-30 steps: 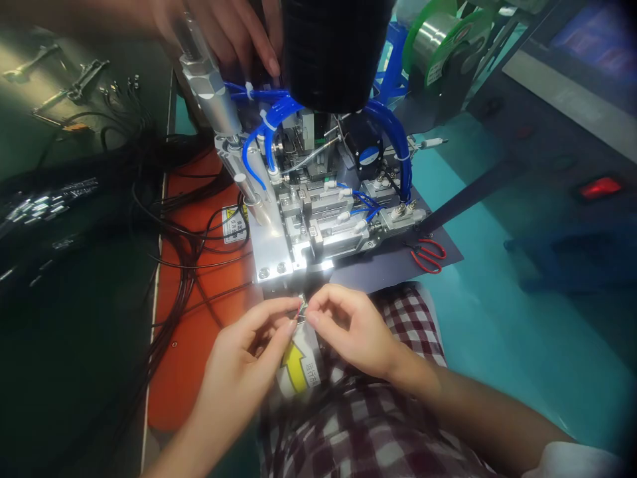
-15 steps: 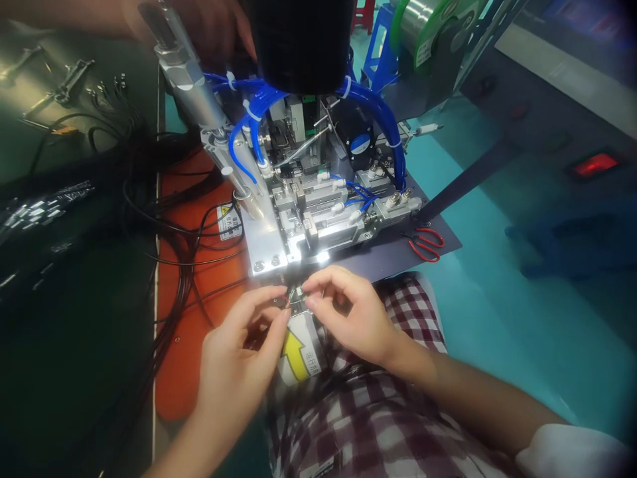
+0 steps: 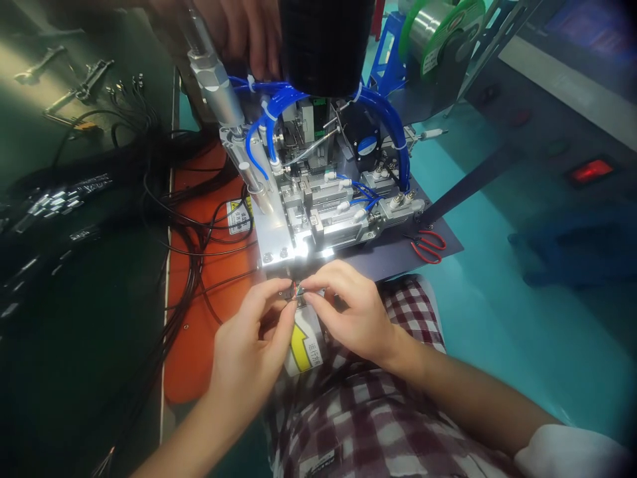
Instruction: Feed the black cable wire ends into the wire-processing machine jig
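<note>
Between my two hands, just in front of the metal machine [image 3: 328,219], are thin coloured wires [image 3: 297,290], red and green among them. My left hand [image 3: 259,332] pinches the wires between thumb and fingertips from the left. From the right, the thumb and forefinger of my right hand [image 3: 351,305] close on the wire ends; any small part in that pinch is too hidden to name. Right below the fingertips is a white label with a yellow arrow [image 3: 300,348], on a part at the machine's front.
Black cables [image 3: 192,265] lie over an orange board [image 3: 192,358] on the left. Red-handled pliers [image 3: 428,247] rest on the dark base plate at right. A solder wire spool [image 3: 438,30] stands behind. Another person's hand [image 3: 249,33] is at the machine's far side, beside a black cylinder [image 3: 326,46].
The view has shifted slightly, so the machine appears further right. My hands have drawn closer together, and the coloured wires show between their fingertips. The other person's hand has moved beside the black cylinder.
</note>
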### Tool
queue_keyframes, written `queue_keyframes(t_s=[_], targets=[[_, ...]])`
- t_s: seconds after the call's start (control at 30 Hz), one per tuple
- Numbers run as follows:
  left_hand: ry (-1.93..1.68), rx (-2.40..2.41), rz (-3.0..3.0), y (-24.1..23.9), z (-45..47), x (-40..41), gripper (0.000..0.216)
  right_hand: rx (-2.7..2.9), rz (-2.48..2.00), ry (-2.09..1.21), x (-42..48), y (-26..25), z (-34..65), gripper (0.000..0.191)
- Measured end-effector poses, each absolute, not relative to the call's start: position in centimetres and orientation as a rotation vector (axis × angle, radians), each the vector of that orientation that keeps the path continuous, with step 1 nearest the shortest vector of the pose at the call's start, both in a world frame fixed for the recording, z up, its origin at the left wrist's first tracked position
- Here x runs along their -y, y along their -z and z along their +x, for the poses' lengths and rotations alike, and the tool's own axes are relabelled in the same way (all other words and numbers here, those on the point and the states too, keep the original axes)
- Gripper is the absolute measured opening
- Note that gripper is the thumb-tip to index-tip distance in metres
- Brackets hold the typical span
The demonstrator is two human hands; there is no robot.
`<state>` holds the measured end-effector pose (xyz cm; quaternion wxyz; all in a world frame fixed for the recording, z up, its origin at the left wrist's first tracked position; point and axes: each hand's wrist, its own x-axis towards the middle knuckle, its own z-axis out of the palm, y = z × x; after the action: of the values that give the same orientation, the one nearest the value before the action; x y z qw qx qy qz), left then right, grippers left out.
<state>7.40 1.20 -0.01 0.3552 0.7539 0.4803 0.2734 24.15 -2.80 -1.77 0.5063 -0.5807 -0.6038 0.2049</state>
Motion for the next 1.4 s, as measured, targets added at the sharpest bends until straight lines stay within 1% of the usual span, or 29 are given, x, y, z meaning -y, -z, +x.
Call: queue_keyframes(t_s=[0.1,0.17,0.27,0.33,0.4,0.6,0.8,0.9,1.0,1.1,1.23,1.4], targets=[[-0.708,-1.233,1.947,0.1,7.5,-1.2,0.025,1.498,-1.375,-0.415,2.9,1.8,24.3,0.013],[-0.706,-1.236,1.942,0.1,7.5,-1.2,0.025,1.494,-1.366,-0.444,3.0,1.8,24.3,0.011],[-0.719,-1.224,1.923,0.1,7.5,-1.0,0.025,1.360,-1.416,-0.663,2.8,1.7,24.2,0.008],[-0.733,-1.209,1.901,0.1,7.6,-1.0,0.025,1.234,-1.443,-0.869,2.7,1.7,24.2,0.008],[-0.731,-1.208,1.883,-0.1,7.6,-1.1,0.025,1.159,-1.437,-0.993,2.7,1.6,24.1,0.008],[-0.586,-1.172,1.837,-1.0,7.6,-1.9,0.018,1.249,-1.429,-0.861,2.9,1.1,24.0,0.009],[-0.560,-1.184,1.699,-1.3,7.7,-2.4,0.020,0.948,-1.363,-1.232,2.7,1.5,23.8,0.010],[-0.520,-1.191,1.634,-1.2,7.5,-2.4,0.021,0.888,-1.368,-1.241,2.7,1.3,24.2,0.010],[-0.559,-1.237,1.627,-1.2,7.4,-2.1,0.020,0.868,-1.397,-1.208,3.1,0.7,24.6,0.010],[-0.661,-1.286,1.745,-1.3,7.4,-1.8,0.015,0.896,-1.420,-1.243,3.6,0.1,24.4,0.013],[-0.795,-1.293,2.093,-1.1,7.3,-1.2,0.008,0.912,-1.434,-1.249,3.8,-0.4,23.1,0.020],[-0.873,-1.212,2.303,-0.5,7.2,-0.7,0.006,0.795,-1.380,-1.302,3.3,-0.1,22.4,0.013]])
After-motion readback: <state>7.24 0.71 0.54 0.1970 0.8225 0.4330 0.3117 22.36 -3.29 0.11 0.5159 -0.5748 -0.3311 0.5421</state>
